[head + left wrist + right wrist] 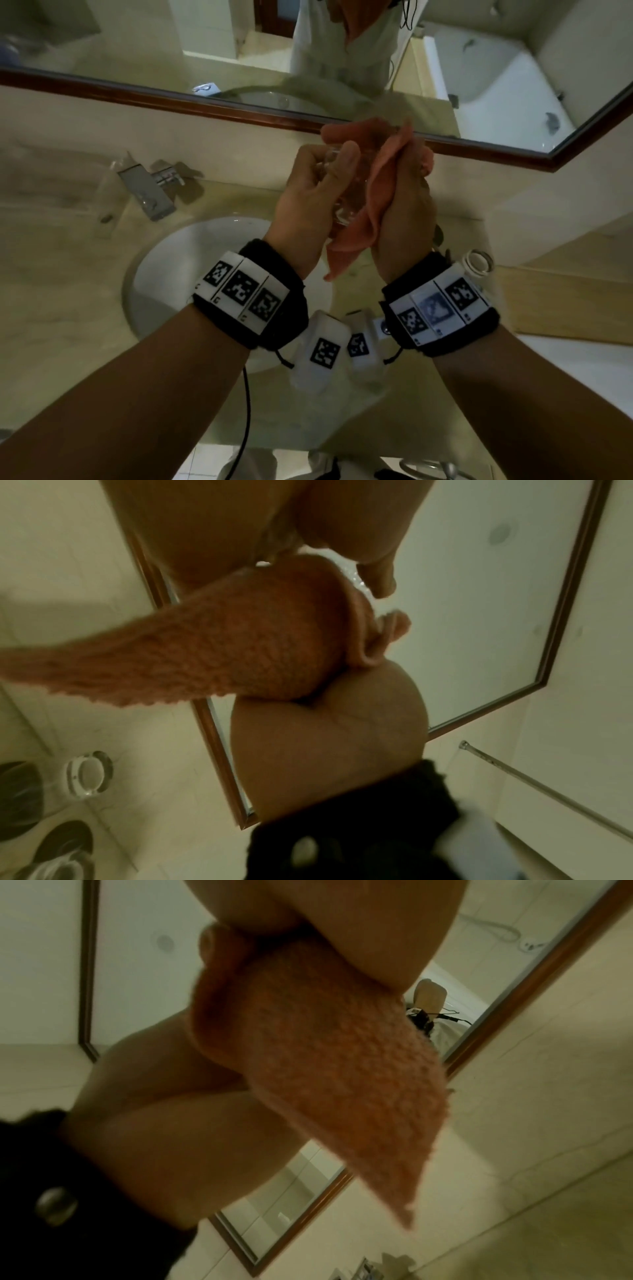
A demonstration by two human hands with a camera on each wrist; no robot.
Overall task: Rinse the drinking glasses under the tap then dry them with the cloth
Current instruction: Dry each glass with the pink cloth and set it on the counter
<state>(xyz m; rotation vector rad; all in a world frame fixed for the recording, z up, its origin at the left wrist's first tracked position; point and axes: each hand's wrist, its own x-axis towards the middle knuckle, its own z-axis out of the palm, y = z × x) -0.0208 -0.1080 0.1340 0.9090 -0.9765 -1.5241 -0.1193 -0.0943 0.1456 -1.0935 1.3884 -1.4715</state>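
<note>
Above the white basin (178, 260), at about one o'clock from its middle, both hands meet in front of the mirror's wooden frame (239, 109). Left hand (308, 205) curls its fingers and thumb round a clear drinking glass (337, 192), mostly hidden. Right hand (407, 219) grips the orange cloth (359, 219), pressed against the glass, a loose corner hanging toward six o'clock. Another glass (479, 263) stands on the counter at three o'clock. The tap (154, 192) sits at ten o'clock.
</note>
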